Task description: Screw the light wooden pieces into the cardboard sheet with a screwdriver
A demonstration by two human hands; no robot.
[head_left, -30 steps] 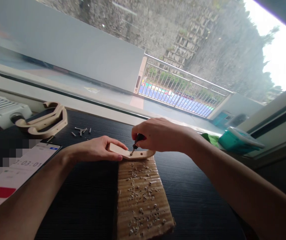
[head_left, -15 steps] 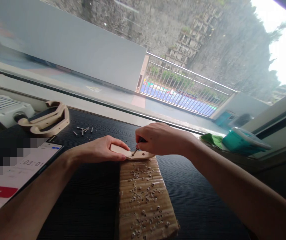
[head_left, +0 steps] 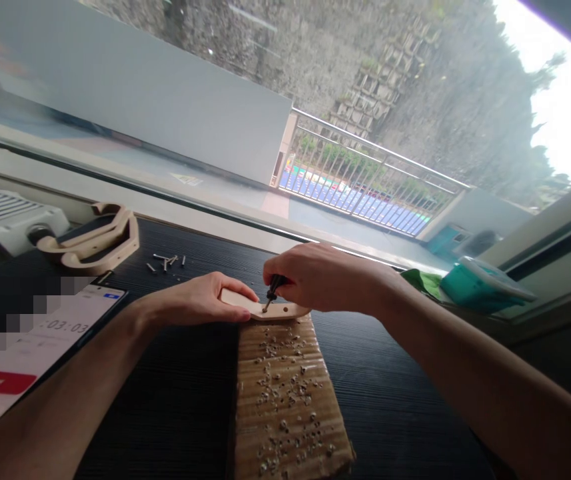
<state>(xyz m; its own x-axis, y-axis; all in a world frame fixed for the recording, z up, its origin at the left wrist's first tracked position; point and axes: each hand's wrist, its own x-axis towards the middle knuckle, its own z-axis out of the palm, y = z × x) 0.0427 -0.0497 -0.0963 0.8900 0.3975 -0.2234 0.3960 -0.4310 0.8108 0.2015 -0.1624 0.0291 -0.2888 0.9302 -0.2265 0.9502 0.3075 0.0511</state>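
My left hand [head_left: 200,300] lies flat on the left end of a pale curved wooden piece [head_left: 285,311], pressing it down on the far end of a corrugated cardboard sheet [head_left: 285,393]. My right hand [head_left: 322,275] is closed around a small dark-handled tool [head_left: 270,291]. The tool's tip touches the wooden piece near a hole. The cardboard is dotted with several small wood crumbs.
The dark table [head_left: 175,400] carries a phone [head_left: 30,340] with a running timer at the left, stacked wooden frames [head_left: 92,240] at the back left, and several small screws [head_left: 165,261]. A white device [head_left: 5,223] sits far left. A teal box [head_left: 480,283] rests on the window sill.
The right hand has shifted slightly and the tool's dark handle shows more upright again on the wooden piece. The phone timer has advanced. The left hand stays put.
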